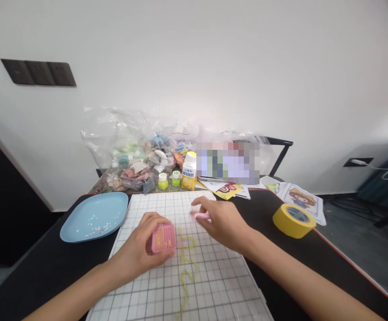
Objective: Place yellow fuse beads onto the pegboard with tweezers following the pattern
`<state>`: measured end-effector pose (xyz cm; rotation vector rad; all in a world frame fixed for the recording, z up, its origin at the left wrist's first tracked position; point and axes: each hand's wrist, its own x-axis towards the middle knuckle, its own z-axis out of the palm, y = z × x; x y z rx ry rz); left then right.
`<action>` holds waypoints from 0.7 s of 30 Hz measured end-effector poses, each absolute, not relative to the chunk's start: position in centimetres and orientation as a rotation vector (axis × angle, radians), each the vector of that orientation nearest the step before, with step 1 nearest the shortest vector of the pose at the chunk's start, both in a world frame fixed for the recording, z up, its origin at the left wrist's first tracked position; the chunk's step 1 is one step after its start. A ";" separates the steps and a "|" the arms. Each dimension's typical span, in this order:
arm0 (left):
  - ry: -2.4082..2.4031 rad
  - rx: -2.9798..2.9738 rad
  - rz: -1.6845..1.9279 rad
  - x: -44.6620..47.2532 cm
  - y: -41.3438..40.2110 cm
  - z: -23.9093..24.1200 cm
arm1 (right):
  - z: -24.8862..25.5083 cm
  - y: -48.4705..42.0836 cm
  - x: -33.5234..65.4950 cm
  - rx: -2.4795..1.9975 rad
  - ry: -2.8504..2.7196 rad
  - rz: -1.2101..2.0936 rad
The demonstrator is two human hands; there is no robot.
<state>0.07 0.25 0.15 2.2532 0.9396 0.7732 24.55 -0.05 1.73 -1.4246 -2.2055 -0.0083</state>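
My left hand [142, 249] is wrapped round a small pink slotted tray [154, 244], its fingers and thumb at the sides. Yellow bits lie in several of the slots. To the right, my right hand [225, 223] pinches a small pink tool [202, 216] above the board; its tip is blurred, so its kind is unclear. Between my hands a wavy yellow-green line [184, 283] runs down the white gridded board [220, 276]. Whether it is drawn or made of small pieces, I cannot make out.
A blue plate [80, 218] with scattered small white bits is at left. Behind the board stand two small lidded jars [176, 179], a yellow-capped bottle [189, 169], bagged materials [137, 169] and a propped screen [227, 165]. A yellow tape roll [291, 223] and printed cards [303, 200] lie right.
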 end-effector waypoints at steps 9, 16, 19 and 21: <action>1.028 2.169 0.793 0.3 -0.3 0.4 | 0.3 -1.6 23.8 -1.235 -2.090 0.136; 1.057 2.111 0.767 0.3 -0.6 0.3 | -1.0 -1.6 23.7 -0.996 -2.050 0.045; 1.072 2.107 0.761 0.2 -0.6 0.3 | -0.9 -1.8 23.4 -1.048 -2.050 0.003; 1.050 2.142 0.747 0.2 -0.5 0.3 | -0.8 -1.9 23.4 -1.104 -2.034 -0.067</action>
